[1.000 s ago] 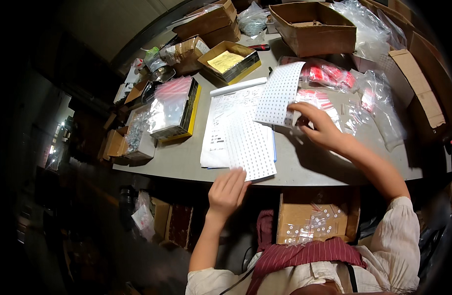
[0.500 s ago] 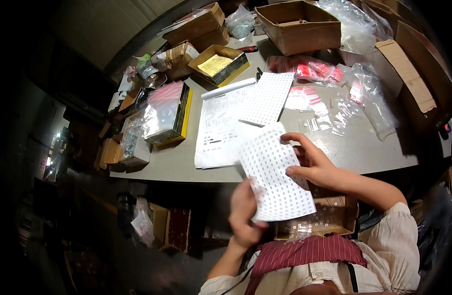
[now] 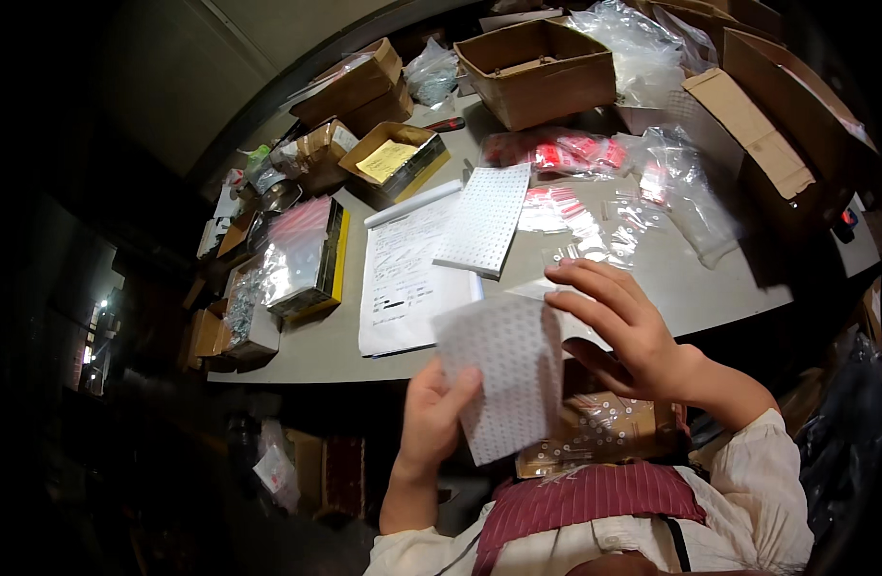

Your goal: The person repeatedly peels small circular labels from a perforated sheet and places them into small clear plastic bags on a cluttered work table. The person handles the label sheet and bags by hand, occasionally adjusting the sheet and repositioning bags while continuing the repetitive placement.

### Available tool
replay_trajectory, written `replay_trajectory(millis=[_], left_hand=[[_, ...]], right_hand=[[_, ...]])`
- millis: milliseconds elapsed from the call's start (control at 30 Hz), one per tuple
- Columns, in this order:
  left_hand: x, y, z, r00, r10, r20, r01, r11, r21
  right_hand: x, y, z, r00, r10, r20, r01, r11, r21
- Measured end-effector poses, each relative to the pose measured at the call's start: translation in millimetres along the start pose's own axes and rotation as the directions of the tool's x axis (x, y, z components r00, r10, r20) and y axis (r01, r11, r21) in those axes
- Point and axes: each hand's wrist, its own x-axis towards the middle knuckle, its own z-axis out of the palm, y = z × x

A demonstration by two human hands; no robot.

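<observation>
My left hand (image 3: 433,415) grips a sheet of small printed labels (image 3: 508,384) by its left edge, thumb on the front. The sheet is tilted and blurred, in front of the table's near edge. My right hand (image 3: 625,331) is at the sheet's upper right, fingers stretched and apart from the thumb. Its fingertips are close to the sheet's edge; whether they touch it is unclear. Below the hands, a shallow cardboard box (image 3: 673,419) holds small clear bags with washer-like rings. Another stack of label sheets (image 3: 484,219) lies on a handwritten notepad (image 3: 379,305).
Small red-topped zip bags (image 3: 568,209) and a larger plastic bag (image 3: 695,206) lie at the right. Brown cardboard boxes (image 3: 537,82) line the back. At the left stand a yellow-black box of bags (image 3: 311,259) and an open box with yellow paper (image 3: 393,158).
The label sheet has turned and moved left and down with my left hand. My right hand's thumb has come away from the sheet's front. The whole view has shifted slightly.
</observation>
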Motion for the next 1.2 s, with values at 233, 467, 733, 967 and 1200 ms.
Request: replay_trajectory(millis=[233, 467, 733, 967, 1200], left_hand=[[20.1, -19.8, 48.4, 0.921, -0.226, 0.318, 0.287, 0.945, -0.159], [38.9, -33.3, 74.3, 0.893, -0.244, 0.378, 0.347, 0.908, -0.234], [50.7, -44.9, 65.2, 0.949, -0.165, 0.267, 0.173, 0.985, -0.006], [68.5, -40.3, 79.0, 0.939, 0.186, 0.289, -0.291, 0.876, 0.383], [76.6, -37.6, 79.9, 0.946, 0.149, 0.286, -0.269, 0.854, 0.444]], right_hand=[[-17.2, 8.5, -20.6, 0.996, 0.048, 0.074, -0.054, 0.995, 0.084], [-54.2, 23.1, -25.4, 0.959, 0.237, 0.156, -0.271, 0.928, 0.254], [-72.6, 25.1, -34.0, 0.819, 0.45, 0.356, -0.568, 0.723, 0.393], [-70.0, 31.4, -34.3, 0.721, 0.481, 0.5, -0.68, 0.632, 0.372], [-92.4, 36.9, -11.6, 0.613, 0.539, 0.578, -0.763, 0.214, 0.61]])
